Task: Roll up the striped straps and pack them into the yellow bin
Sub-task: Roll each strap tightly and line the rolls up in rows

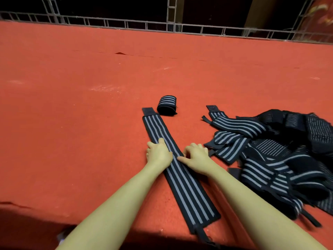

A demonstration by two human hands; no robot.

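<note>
— Where is the strap being worked on?

— One strap [180,170] lies flat on the red table [72,123], running from the near edge, right of centre, away to the far left. Its far end is a plain black tab; a thin black loop hangs off its near end.

— And the hands?

— Both are on it, about midway along. The left hand [158,154] sits on the strap's left edge, fingers close together and bent over that edge, fingertips on the stripes. The right hand [196,157] is at the right edge — thumb lying out on the strap, the other fingers curled down on the table side. Whether those fingers pinch the edge, I cannot tell.

— Anything rolled yet?

— A roll [167,105] stands just beyond the strap's far end, a little to its right, not touching it.

— The rest?

— A loose pile [273,156] of striped straps lies on the right, near the right hand, partly blurred. A metal rail [162,26] runs along the table's far edge. The bin is not in view.
</note>
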